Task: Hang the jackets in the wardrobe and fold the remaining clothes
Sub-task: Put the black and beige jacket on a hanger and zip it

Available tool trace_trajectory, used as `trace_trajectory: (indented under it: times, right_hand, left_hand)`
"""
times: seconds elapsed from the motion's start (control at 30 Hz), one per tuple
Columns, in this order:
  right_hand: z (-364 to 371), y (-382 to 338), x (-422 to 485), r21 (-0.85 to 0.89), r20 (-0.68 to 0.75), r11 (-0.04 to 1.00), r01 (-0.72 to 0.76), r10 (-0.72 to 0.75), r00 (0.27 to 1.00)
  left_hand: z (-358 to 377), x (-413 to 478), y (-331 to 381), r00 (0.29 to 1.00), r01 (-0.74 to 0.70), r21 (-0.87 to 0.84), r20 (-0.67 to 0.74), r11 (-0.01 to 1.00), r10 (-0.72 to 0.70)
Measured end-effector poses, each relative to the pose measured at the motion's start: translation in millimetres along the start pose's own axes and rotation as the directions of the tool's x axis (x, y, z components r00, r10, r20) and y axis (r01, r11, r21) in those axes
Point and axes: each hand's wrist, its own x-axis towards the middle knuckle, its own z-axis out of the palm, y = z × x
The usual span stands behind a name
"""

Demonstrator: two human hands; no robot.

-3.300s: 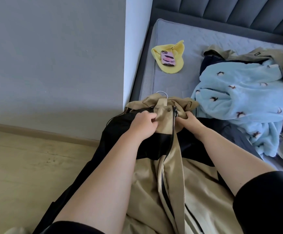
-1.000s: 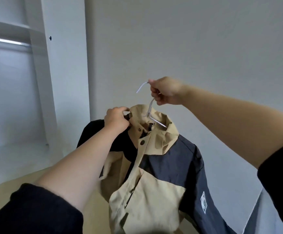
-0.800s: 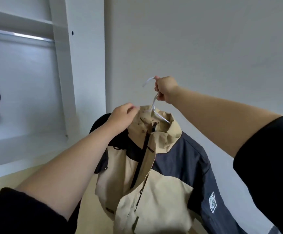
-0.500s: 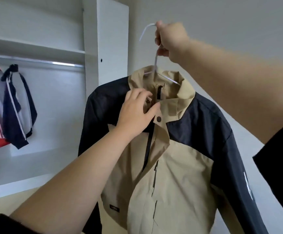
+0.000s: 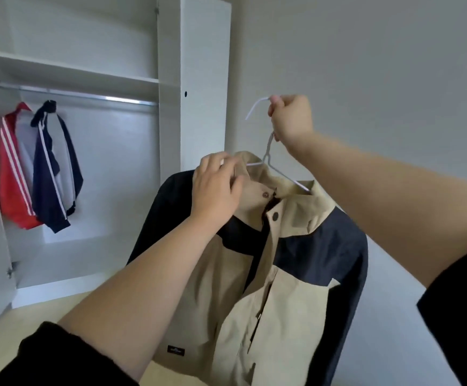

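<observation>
A tan and dark navy jacket (image 5: 296, 263) hangs in the air on a thin white wire hanger (image 5: 267, 151). My right hand (image 5: 290, 118) grips the hanger's neck just under the hook and holds it up. My left hand (image 5: 217, 190) pinches the jacket's tan collar on its left side. The open white wardrobe (image 5: 168, 79) stands to the left, with a metal rail (image 5: 87, 95) under a shelf.
A red jacket with white stripes (image 5: 13, 168) and a navy and grey jacket (image 5: 52, 165) hang at the rail's left end. The wardrobe's side panel (image 5: 204, 79) stands right behind the held jacket. A plain wall fills the right; light wooden floor (image 5: 34, 313) lies below.
The bed is out of view and the wardrobe has come in. The jacket, lifted off the bed on its hanger, now sits lower in view. My left hand has moved from the placket up to the collar.
</observation>
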Motion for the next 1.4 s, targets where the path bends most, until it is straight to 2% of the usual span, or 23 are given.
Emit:
trace_trajectory:
  times: [0.03,0.1,0.13,0.17,0.27,0.4,0.43,0.5,0.57,0.63,0.7,0.73,0.9,1.13,1.27,1.4]
  right_hand:
    - [0,0,-2,-0.036,0.049,0.999,0.009,-0.007,0.999]
    - [3,4,-11,-0.114,0.180,0.994,-0.004,0.025,0.983]
    - [5,5,-16,-0.125,0.195,0.992,0.006,0.019,0.981]
    - [7,7,-20,-0.108,0.178,0.994,0.019,0.000,0.984]
    - [4,4,-28,0.000,0.090,1.000,0.008,-0.008,0.996]
    - [-18,5,-36,0.039,0.115,0.999,0.031,-0.035,0.993]
    - [-27,10,-38,-0.012,0.126,0.999,0.047,-0.045,0.991]
    - [-50,31,-42,-0.288,0.166,0.956,0.061,-0.013,0.986]
    - [-79,63,-50,-0.592,0.190,0.806,-0.018,0.162,0.968]
    - [-106,95,-65,-0.715,0.193,0.684,-0.143,0.390,0.901]
    - [-118,118,-84,-0.708,0.258,0.682,-0.184,0.493,0.831]
    - [-120,128,-89,-0.674,0.296,0.718,-0.175,0.479,0.826]
    - [-98,151,-89,-0.521,0.280,0.852,-0.050,0.225,0.933]
    - [-25,210,-40,-0.499,0.121,0.865,0.043,0.021,0.992]
    - [20,246,-5,-0.448,0.005,0.894,0.001,0.001,1.000]
    - [44,240,26,-0.394,0.007,0.913,-0.104,0.116,0.993]
  left_hand:
    - [-2,3,1,0.998,0.025,0.010,0.061,1.000,-0.026]
    - [2,4,5,0.944,0.051,0.015,0.324,0.999,-0.054]
    - [5,3,7,0.909,0.053,0.025,0.413,0.998,-0.059]
    - [5,3,8,0.894,0.055,0.024,0.444,0.998,-0.060]
    - [1,7,15,0.925,0.106,-0.036,0.371,0.994,-0.085]
    - [1,6,30,0.938,0.151,-0.064,0.324,0.986,-0.123]
    - [3,4,34,0.942,0.159,-0.062,0.307,0.985,-0.133]
    - [8,-2,39,0.944,0.189,-0.061,0.287,0.980,-0.164]
    - [13,-7,43,0.942,0.233,-0.056,0.262,0.971,-0.211]
    - [17,-10,47,0.936,0.279,-0.040,0.234,0.960,-0.262]
    - [22,-11,50,0.926,0.322,-0.030,0.217,0.946,-0.309]
    - [27,-12,52,0.923,0.336,-0.030,0.212,0.941,-0.322]
    - [60,-9,59,0.909,0.358,-0.042,0.241,0.933,-0.338]
    - [137,3,5,0.963,0.240,-0.062,0.138,0.969,-0.229]
    - [180,20,-44,0.970,0.221,-0.138,0.132,0.966,-0.203]
    - [183,49,-77,0.954,0.228,-0.170,0.235,0.959,-0.185]
